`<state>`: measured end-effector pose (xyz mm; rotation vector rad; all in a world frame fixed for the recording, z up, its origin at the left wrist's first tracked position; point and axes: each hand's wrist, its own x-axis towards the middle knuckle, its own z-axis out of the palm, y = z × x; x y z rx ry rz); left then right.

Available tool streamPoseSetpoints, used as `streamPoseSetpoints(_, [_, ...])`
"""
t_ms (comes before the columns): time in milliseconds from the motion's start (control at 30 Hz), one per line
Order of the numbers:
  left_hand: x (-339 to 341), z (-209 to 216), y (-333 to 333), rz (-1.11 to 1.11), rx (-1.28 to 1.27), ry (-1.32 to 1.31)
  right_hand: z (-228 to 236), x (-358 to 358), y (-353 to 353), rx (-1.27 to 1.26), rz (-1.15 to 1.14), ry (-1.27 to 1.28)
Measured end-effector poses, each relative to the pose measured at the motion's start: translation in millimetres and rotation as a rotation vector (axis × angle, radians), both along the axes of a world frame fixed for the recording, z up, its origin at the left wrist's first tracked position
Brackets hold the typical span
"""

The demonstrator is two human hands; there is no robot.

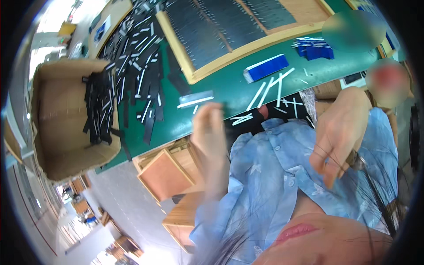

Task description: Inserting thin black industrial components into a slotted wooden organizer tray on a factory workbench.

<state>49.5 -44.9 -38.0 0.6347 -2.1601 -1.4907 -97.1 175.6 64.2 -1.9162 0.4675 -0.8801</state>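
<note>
My left hand (209,128) is raised over the near edge of the green table (227,97), smeared by motion, so its fingers cannot be read. Just beyond it lies a grey translucent strip (196,98) with a white edge. My right hand (342,128) hangs in front of my blue shirt, fingers bent downward and drawn together. A small metallic-looking thing (358,162) shows beside its fingers; its kind is unclear. On the table between the hands are a blue flat piece with white edges (267,68) and several thin white strips (266,93).
A wooden frame (194,76) with dark panels and rows of pins lies at the back. Black and white strips (143,84) are heaped at left, spilling into a cardboard box (57,119). Blue pieces (314,49) are stacked at right. White scraps (291,102) lie on my lap.
</note>
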Motion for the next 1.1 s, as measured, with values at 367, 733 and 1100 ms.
streamPoseSetpoints(367, [61.4,-37.1,-183.2,0.556,-0.872,-0.428,-28.0,-1.2,4.6,0.111,-0.297,-0.085])
streamPoseSetpoints(733, [26.3,23.6,-139.4,0.627,-0.507,-0.048,-21.8,-1.8,-4.2,0.294,-0.591,0.000])
streamPoseSetpoints(1100, [8.4,8.1,-146.0,0.532,-0.176,0.230,-16.0,-1.4,-0.2,0.399,-0.754,0.020])
